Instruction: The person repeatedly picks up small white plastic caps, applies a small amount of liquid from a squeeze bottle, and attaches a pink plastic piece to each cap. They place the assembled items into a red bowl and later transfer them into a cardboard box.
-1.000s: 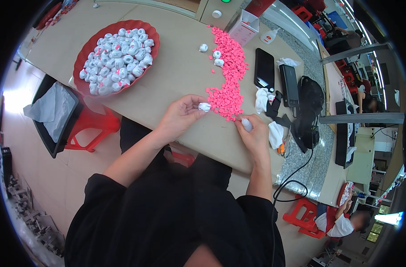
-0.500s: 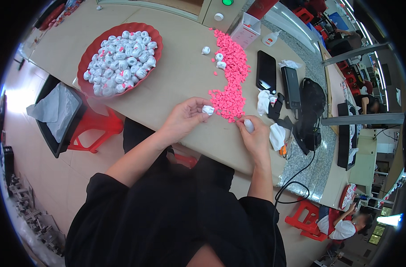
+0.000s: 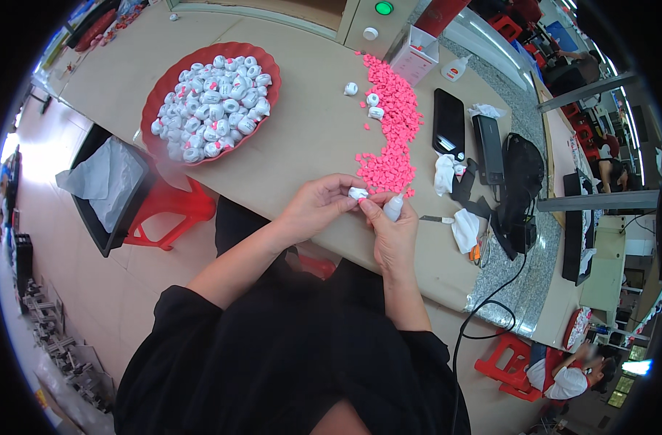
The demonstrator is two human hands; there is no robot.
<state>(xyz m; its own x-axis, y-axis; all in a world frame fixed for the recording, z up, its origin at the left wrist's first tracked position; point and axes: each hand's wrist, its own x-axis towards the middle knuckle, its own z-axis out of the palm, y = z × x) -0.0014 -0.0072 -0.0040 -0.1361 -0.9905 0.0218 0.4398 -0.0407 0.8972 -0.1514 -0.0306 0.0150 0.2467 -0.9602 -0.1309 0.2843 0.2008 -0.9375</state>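
Note:
My left hand (image 3: 313, 209) pinches a small white rounded piece (image 3: 357, 193) above the near part of the table. Meeting it from the right, my right hand (image 3: 395, 235) has a small white squeeze bottle (image 3: 392, 209) tucked in its grip, nozzle up. Its thumb and forefinger reach the white piece, where a bit of pink (image 3: 361, 201) shows between the fingertips. Just beyond the hands spreads a long heap of small pink pieces (image 3: 389, 163). A red scalloped bowl (image 3: 274, 76) at the left is heaped with white pieces (image 3: 215, 109) bearing pink spots.
Right of the heap lie a black phone (image 3: 448, 123), a dark power bank (image 3: 488, 148), crumpled white tissue (image 3: 465, 230), a black bag (image 3: 523, 167) and a cable. A white box (image 3: 414, 61) and another bottle (image 3: 456, 68) stand behind. A black bin (image 3: 110, 196) is at left.
My right hand has moved left from the pink heap's near edge to the white piece, bringing a pink bit and the bottle with it. The whole view has shifted slightly.

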